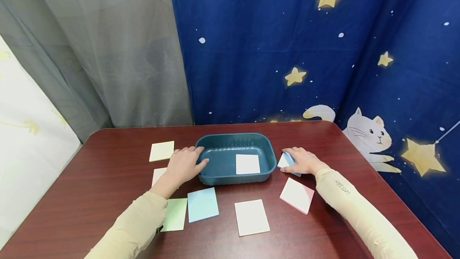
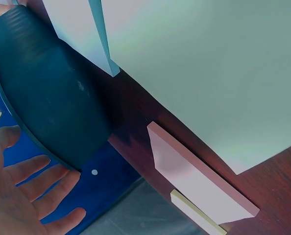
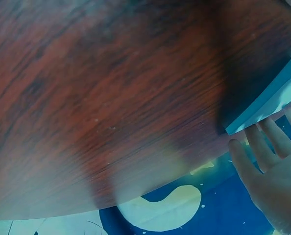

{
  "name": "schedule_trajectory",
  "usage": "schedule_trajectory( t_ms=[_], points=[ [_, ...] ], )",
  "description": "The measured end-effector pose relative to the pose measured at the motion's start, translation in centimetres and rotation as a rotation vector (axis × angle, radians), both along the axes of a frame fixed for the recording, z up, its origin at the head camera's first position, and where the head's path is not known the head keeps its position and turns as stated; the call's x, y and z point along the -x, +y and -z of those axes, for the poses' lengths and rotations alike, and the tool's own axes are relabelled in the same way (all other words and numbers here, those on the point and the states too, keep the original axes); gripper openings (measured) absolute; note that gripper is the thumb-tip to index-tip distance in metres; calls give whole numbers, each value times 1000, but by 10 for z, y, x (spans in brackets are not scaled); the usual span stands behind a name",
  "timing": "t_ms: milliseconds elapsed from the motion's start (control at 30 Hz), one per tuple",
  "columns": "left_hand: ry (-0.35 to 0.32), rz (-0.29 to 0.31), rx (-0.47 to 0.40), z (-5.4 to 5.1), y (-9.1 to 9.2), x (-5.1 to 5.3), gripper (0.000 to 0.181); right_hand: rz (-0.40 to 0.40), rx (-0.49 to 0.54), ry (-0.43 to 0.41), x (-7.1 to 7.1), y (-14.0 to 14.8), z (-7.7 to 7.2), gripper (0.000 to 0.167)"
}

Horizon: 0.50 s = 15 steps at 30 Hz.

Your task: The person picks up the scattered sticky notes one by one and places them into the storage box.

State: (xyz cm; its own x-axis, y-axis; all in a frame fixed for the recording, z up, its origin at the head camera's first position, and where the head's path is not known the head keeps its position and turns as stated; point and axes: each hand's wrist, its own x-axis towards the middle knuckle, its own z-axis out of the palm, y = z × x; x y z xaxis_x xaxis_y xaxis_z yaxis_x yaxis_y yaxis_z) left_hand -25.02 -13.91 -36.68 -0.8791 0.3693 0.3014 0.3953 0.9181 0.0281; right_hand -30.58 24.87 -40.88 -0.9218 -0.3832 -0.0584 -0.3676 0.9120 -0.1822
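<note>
A dark teal plastic basin (image 1: 212,180) stands near the table's far side, with a white-topped sticky note pad (image 1: 247,164) in its right part. My left hand (image 1: 184,164) rests at the basin's left rim, its fingers loosely spread and fairly straight in the left wrist view. Just right of the basin, my right hand (image 1: 301,160) holds a blue-edged sticky note pad (image 1: 285,160) between thumb and fingers. The pad's blue edge also shows beside the fingertips in the right wrist view. Part of the pad is hidden under the hand.
Around the basin lie a pink-edged pad (image 1: 297,195), a pale pad (image 1: 252,218), a light blue pad (image 1: 203,204), a green pad (image 1: 175,215) and a yellow pad (image 1: 161,151). A pinkish pad (image 1: 158,174) is partly covered by the left arm. Curtains (image 1: 251,51) hang behind the table.
</note>
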Motion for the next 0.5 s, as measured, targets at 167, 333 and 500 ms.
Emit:
schedule_trajectory(
  t_ms=[167,333,500],
  points=[
    [-1,-3,3,0,0,0,45,5,11,-9,0,1,-1,80],
    [-2,-4,1,-1,0,0,45,6,26,-8,-1,1,0,81],
    [-2,0,-1,-1,0,-1,45,15,48,-7,-2,1,-1,80]
  ],
)
